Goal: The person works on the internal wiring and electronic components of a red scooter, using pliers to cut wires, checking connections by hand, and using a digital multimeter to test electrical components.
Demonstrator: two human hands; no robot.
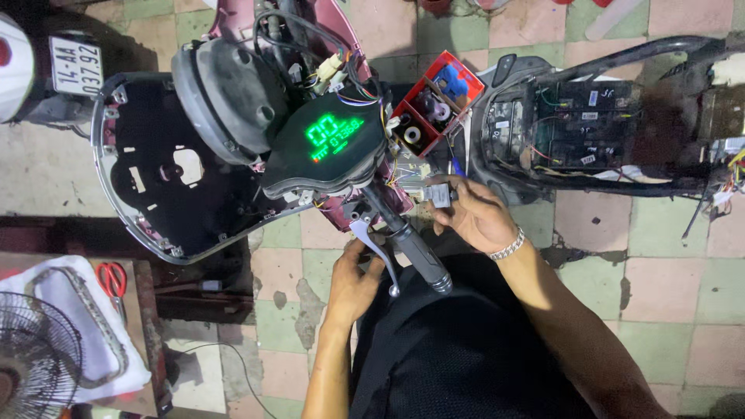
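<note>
Worn floor of pink and pale-green square tiles, stained and chipped in places. Low wooden surface at lower left, beside a black wire-guard fan. Lighting dim, shadows heavy.

Small grey switch block (wired), fingertip-held

Your left hand reaches up from the bottom of the view, forearm bare and nearly vertical, palm turned away, fingers curled upward in a loose grip. Your right hand comes in from the lower right on a long, angled forearm, a metal bracelet at the wrist, thumb and fingertips pinched together toward the upper left.
</note>
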